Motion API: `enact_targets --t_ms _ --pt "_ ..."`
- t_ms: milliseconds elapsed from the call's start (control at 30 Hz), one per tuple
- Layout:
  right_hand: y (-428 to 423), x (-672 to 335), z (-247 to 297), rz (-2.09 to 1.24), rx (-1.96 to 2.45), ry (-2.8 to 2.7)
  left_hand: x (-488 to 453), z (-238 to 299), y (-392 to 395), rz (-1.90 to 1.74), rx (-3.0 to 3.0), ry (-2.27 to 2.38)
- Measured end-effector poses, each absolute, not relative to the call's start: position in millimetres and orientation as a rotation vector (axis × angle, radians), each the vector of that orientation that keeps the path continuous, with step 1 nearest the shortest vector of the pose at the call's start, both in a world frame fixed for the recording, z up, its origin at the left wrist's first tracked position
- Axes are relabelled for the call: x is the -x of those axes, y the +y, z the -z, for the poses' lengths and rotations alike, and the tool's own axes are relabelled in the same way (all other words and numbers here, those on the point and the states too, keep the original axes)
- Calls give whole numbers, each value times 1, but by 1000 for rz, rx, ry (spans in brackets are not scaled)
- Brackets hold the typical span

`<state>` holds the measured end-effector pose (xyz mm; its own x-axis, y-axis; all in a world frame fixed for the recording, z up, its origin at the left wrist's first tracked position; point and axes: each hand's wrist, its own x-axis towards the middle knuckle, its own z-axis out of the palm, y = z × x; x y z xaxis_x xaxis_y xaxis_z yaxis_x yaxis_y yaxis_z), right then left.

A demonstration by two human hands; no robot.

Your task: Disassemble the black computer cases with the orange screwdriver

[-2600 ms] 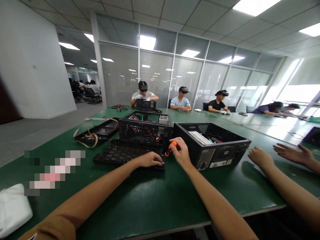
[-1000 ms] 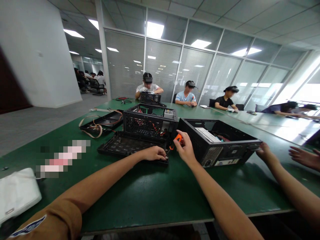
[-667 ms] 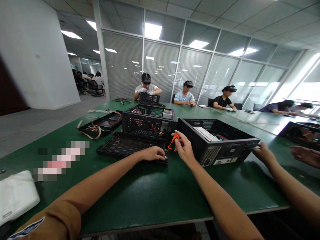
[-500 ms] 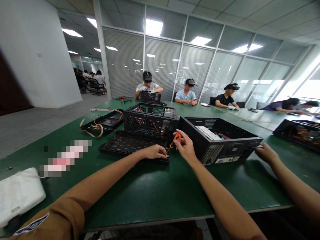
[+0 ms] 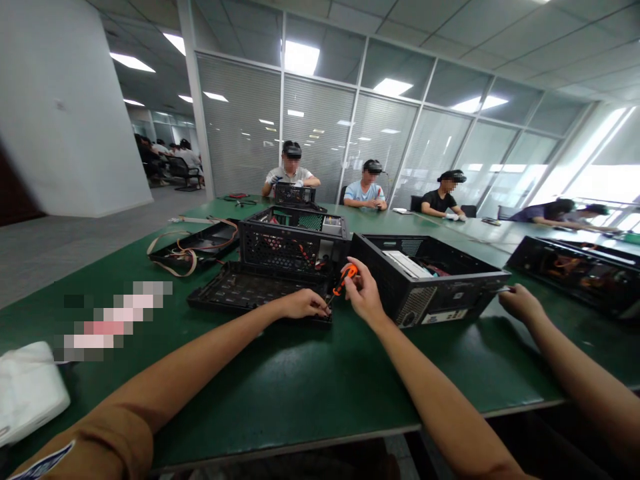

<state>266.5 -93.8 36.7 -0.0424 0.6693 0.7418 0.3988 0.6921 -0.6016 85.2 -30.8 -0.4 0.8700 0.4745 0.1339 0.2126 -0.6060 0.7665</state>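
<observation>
My right hand (image 5: 366, 293) grips a screwdriver (image 5: 345, 281) by its orange and black handle. Its thin shaft slants down to the right corner of a black computer front panel (image 5: 235, 285) lying on the table. At that same corner, my left hand (image 5: 305, 304) has thumb and fingers pinched together around the screwdriver's tip. Whatever those fingers pinch is too small and covered to make out. Just behind the panel stands an open black computer case (image 5: 285, 247) with a perforated front.
Right of my hands, an open computer case (image 5: 440, 293) has a co-worker's hand (image 5: 521, 304) at its corner. Another case (image 5: 575, 273) lies farther right. A black tray-like cover (image 5: 205, 241) with cables is at left, and a white object (image 5: 33, 390) nearer me. Several people sit across.
The whole view has shifted slightly, so things appear farther left. Both hands and the screwdriver keep nearly the same place at the panel's corner.
</observation>
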Motion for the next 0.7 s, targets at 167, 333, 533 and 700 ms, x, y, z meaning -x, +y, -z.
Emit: enact_targets --t_ms 167,333,533,700 --pt "-91 -264 -34 -361 815 -1608 -83 -6 -36 -457 -2432 547" --pt "-91 -265 -35 -326 835 -1604 -82 -6 -37 -485 -2458 597" --pt "-95 -263 -36 -279 884 -1637 -81 -5 -35 -478 -2407 621" --pt "-97 -263 -34 -251 866 -1680 -80 -5 -33 -432 -2344 561"
